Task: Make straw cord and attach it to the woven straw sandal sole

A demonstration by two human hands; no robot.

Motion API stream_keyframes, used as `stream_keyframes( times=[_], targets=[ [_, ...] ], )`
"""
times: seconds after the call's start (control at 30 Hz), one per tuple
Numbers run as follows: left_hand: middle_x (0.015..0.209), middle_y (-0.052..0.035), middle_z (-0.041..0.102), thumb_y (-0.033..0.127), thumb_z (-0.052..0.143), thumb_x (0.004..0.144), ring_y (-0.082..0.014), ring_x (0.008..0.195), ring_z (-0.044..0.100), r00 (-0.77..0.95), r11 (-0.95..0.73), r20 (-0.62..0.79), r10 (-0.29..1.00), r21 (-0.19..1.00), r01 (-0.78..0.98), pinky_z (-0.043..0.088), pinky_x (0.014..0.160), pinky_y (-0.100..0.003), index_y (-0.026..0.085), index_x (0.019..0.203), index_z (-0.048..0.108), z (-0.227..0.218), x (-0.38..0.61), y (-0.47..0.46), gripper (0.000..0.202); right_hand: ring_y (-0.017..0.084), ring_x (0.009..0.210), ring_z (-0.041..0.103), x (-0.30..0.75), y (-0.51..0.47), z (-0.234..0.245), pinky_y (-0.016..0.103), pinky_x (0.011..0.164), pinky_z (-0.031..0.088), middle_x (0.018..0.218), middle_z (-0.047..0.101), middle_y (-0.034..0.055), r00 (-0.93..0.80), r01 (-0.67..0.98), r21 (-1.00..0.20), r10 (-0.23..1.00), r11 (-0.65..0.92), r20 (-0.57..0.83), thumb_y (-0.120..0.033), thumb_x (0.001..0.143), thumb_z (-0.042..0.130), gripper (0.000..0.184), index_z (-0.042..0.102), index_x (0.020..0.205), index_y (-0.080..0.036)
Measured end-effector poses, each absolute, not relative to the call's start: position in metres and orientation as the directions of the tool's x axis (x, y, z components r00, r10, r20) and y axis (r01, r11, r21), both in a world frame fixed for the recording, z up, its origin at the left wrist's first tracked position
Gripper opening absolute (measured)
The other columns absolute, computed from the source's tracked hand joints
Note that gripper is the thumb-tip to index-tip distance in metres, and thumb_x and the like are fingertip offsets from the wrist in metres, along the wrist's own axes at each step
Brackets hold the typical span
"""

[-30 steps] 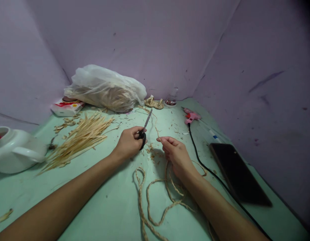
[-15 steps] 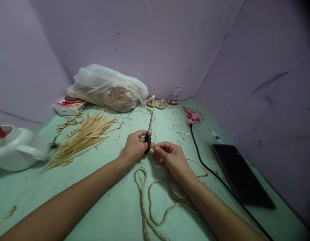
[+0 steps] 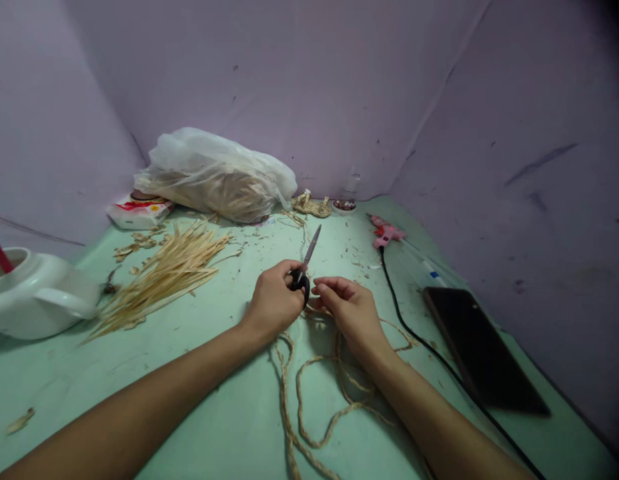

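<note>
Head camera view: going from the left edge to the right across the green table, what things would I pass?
White ceramic teapot → pile of pale straw strips → left hand with the black-handled scissors → right hand → pink glue gun → black phone lying flat.

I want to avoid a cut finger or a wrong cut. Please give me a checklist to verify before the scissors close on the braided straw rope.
1. Left hand has a firm grip on the scissors: ok, fingers are in the black handles.
2. Right hand holds the braided straw rope near the blades: ok.
3. Right fingertips are away from the blades: not ok, they sit right beside the handles.
4. Rope lies between the blades: cannot tell; the blades point up and away and look closed.
5. Glue gun cable is away from the cut: ok, it runs to the right.
</note>
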State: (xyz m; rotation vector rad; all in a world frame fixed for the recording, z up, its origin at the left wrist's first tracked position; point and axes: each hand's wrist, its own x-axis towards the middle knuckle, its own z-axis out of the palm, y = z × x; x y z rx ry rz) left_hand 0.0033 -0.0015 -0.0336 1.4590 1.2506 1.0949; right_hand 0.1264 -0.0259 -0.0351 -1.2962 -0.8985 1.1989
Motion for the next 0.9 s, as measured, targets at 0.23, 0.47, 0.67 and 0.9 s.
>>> stream_keyframes(
  times=[0.23, 0.47, 0.67, 0.9],
  targets=[
    [0.08, -0.0028, 0.067, 0.014, 0.057, 0.067, -0.0163, 0.073, 0.063, 0.165, -0.176, 0.13, 0.978, 0.937, 0.303, 0.049, 0.063, -0.024, 0.02, 0.104, 0.056, -0.035, 0.005, -0.012, 0.038, 0.009, 0.048, 0.052, 0.124, -0.028, -0.037, 0.022, 0.049, 0.043, 0.052, 0.059, -0.0015, 0.093, -0.261, -0.946, 0.97, -0.192, -0.223, -0.028, 0.059, 0.072, 0.017, 0.069, 0.066, -0.013],
    [0.076, -0.002, 0.065, 0.014, 0.059, 0.066, -0.0138, 0.069, 0.063, 0.271, -0.133, 0.086, 0.959, 0.978, 0.16, 0.05, 0.063, -0.022, 0.015, 0.106, 0.055, -0.026, 0.0, -0.004, 0.04, 0.006, 0.045, 0.053, 0.133, -0.024, -0.028, 0.016, 0.046, 0.05, 0.057, 0.062, 0.0021, -0.013, -0.472, -0.79, 0.899, -0.391, -0.438, -0.007, 0.064, 0.066, 0.006, 0.067, 0.065, -0.012],
    [0.081, -0.0006, 0.066, 0.019, 0.055, 0.066, -0.0144, 0.069, 0.06, 0.336, -0.503, 0.378, 0.863, 0.582, 0.638, 0.045, 0.067, -0.025, 0.019, 0.107, 0.057, -0.021, -0.027, 0.007, 0.041, 0.004, 0.041, 0.048, 0.139, -0.019, -0.023, 0.014, 0.047, 0.053, 0.057, 0.058, -0.0002, -0.005, -0.564, -0.737, 0.894, -0.373, -0.449, 0.002, 0.07, 0.056, 0.018, 0.066, 0.066, -0.012],
    [0.087, -0.0051, 0.066, 0.025, 0.049, 0.07, -0.0239, 0.078, 0.062, 0.599, -0.636, 0.286, 0.748, 0.047, 0.771, 0.046, 0.066, -0.033, 0.018, 0.12, 0.05, -0.029, -0.031, 0.005, 0.05, 0.006, 0.044, 0.05, 0.141, -0.02, -0.021, 0.017, 0.044, 0.051, 0.06, 0.06, 0.0011, 0.067, -0.522, -0.803, 0.925, -0.287, -0.375, -0.001, 0.067, 0.06, 0.011, 0.064, 0.066, -0.011]
  ],
)
